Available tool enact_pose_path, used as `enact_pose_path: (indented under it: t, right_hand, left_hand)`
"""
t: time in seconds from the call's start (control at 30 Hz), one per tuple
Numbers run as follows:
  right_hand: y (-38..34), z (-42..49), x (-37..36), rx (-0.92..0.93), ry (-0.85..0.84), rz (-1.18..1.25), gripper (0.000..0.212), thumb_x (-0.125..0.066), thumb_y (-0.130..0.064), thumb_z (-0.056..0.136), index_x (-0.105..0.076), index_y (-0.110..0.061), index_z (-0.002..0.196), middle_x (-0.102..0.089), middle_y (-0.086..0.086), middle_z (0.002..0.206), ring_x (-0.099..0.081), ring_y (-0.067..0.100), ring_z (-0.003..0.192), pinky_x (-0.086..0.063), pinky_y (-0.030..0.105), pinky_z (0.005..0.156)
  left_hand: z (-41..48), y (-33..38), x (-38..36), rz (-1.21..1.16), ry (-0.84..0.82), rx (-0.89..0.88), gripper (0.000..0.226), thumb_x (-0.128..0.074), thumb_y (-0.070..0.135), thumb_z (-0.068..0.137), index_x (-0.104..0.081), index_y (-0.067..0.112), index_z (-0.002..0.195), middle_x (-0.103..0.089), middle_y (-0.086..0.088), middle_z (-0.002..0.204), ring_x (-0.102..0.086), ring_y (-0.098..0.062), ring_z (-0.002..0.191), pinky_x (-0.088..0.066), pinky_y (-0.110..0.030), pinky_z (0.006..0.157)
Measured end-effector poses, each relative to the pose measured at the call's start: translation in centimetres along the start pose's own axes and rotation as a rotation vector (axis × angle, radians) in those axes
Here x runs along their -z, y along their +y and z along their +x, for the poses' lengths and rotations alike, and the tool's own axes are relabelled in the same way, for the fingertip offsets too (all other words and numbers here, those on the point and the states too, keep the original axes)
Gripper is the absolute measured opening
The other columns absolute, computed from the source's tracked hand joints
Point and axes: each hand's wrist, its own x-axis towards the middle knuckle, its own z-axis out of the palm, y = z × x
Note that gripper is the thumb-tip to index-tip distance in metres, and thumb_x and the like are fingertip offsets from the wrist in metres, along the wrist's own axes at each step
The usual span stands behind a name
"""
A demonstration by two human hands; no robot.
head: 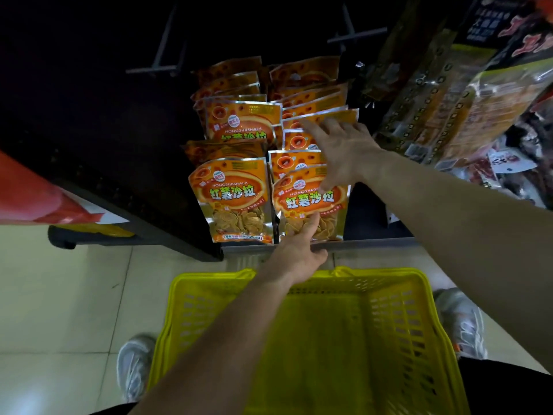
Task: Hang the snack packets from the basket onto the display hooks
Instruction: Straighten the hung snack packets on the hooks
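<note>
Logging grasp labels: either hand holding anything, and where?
Left hand: fingers on front right packet, lower part; pinch unclear. Right hand open over packets above, holding nothing.

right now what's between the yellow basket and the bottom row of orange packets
In the head view, the left hand crosses that gap, fingertips on the lower right packet. Under it lie the rack's grey base ledge and floor tile.

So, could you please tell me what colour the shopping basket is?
Bright yellow plastic; the shopping basket shows most clearly in the head view.
</note>
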Motion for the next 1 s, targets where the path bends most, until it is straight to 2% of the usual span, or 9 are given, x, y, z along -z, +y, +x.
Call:
enact_pose_path:
  t: [0.07, 0.13, 0.27, 0.33, 0.43, 0.57, 0.77, 0.9, 1.0]
  right_hand:
    - [0.0, 0.1, -0.2, -0.003, 0.008, -0.012, 0.142, -0.091, -0.049, 0.055, 0.010, -0.033, 0.154, -0.022, 0.011, 0.159, -0.026, 0.037, 0.144, -0.018, 0.057, 0.117]
    - [0.1, 0.0, -0.4, 0.012, 0.064, -0.036, 0.118, -0.084, -0.045, 0.070, -0.003, -0.030, 0.155, -0.034, 0.012, 0.153, -0.035, 0.036, 0.138, -0.026, 0.058, 0.114]
    - [0.7, 0.0, -0.5, 0.062, 0.206, -0.057, 0.078, -0.067, -0.036, 0.089, -0.022, -0.027, 0.151, -0.048, 0.009, 0.141, -0.047, 0.033, 0.125, -0.036, 0.051, 0.104]
    - [1.0, 0.1, -0.4, 0.012, 0.160, -0.071, 0.096, -0.080, -0.042, 0.076, -0.019, -0.030, 0.149, -0.048, 0.009, 0.140, -0.046, 0.033, 0.128, -0.033, 0.051, 0.106]
    - [1.4, 0.6, -0.2, -0.028, 0.114, -0.082, 0.118, -0.091, -0.047, 0.057, -0.017, -0.032, 0.148, -0.049, 0.008, 0.140, -0.044, 0.033, 0.132, -0.030, 0.052, 0.108]
    - [1.5, 1.2, -0.5, -0.030, 0.145, -0.074, 0.117, -0.090, -0.051, 0.056, -0.021, -0.030, 0.147, -0.048, 0.008, 0.142, -0.043, 0.033, 0.133, -0.029, 0.051, 0.107]
    - [1.5, -0.8, -1.1, -0.050, 0.275, -0.098, 0.122, -0.081, -0.065, 0.059, -0.015, -0.024, 0.152, -0.040, 0.012, 0.143, -0.038, 0.035, 0.131, -0.030, 0.054, 0.107]
    - [1.2, -3.7, -1.3, -0.111, 0.336, -0.045, 0.122, -0.079, -0.064, 0.063, -0.010, -0.020, 0.154, -0.031, 0.014, 0.148, -0.032, 0.038, 0.133, -0.030, 0.054, 0.110]
    - [0.7, -6.2, -1.4, -0.141, 0.397, 0.076, 0.115, -0.078, -0.060, 0.067, -0.014, -0.018, 0.153, -0.031, 0.015, 0.146, -0.032, 0.038, 0.132, -0.034, 0.053, 0.108]
  left_hand:
    - [0.3, -0.1, -0.1, 0.020, -0.007, 0.004, 0.081, -0.056, 0.051, 0.094, 0.007, 0.069, 0.140, -0.017, -0.002, 0.166, -0.048, -0.039, 0.134, -0.044, -0.058, 0.105]
    - [0.4, -0.1, -0.4, 0.074, 0.012, -0.009, 0.084, -0.056, 0.048, 0.095, 0.011, 0.066, 0.142, -0.010, -0.004, 0.167, -0.027, -0.034, 0.148, -0.032, -0.057, 0.114]
    - [1.2, 0.6, -0.7, 0.101, 0.041, -0.020, 0.089, -0.056, 0.043, 0.097, 0.017, 0.057, 0.147, -0.001, -0.002, 0.168, -0.001, -0.027, 0.154, -0.020, -0.053, 0.118]
    - [2.2, 1.3, -0.5, 0.101, 0.047, -0.010, 0.089, -0.055, 0.044, 0.097, 0.015, 0.053, 0.150, -0.006, -0.004, 0.168, -0.015, -0.032, 0.152, -0.028, -0.052, 0.118]
    - [3.1, 2.2, -0.5, 0.081, 0.049, 0.014, 0.088, -0.055, 0.047, 0.097, 0.014, 0.052, 0.151, -0.025, -0.010, 0.162, -0.051, -0.034, 0.127, -0.046, -0.051, 0.103]
    - [3.0, 2.2, -1.3, 0.125, 0.041, -0.007, 0.091, -0.053, 0.047, 0.097, 0.022, 0.046, 0.150, -0.011, -0.015, 0.166, -0.047, -0.037, 0.133, -0.044, -0.050, 0.107]
    - [2.1, 1.6, -0.7, 0.128, 0.045, -0.019, 0.089, -0.052, 0.045, 0.098, 0.021, 0.051, 0.148, -0.009, -0.007, 0.167, -0.044, -0.035, 0.137, -0.042, -0.048, 0.108]
    - [0.7, 1.6, 0.0, 0.086, 0.034, -0.003, 0.084, -0.051, 0.043, 0.098, 0.016, 0.056, 0.148, -0.016, -0.002, 0.166, -0.059, -0.032, 0.120, -0.052, -0.051, 0.097]
    - [-0.7, 1.5, 0.6, 0.058, 0.073, -0.007, 0.081, -0.053, 0.043, 0.098, 0.009, 0.057, 0.148, -0.030, 0.000, 0.162, -0.068, -0.021, 0.099, -0.058, -0.040, 0.084]
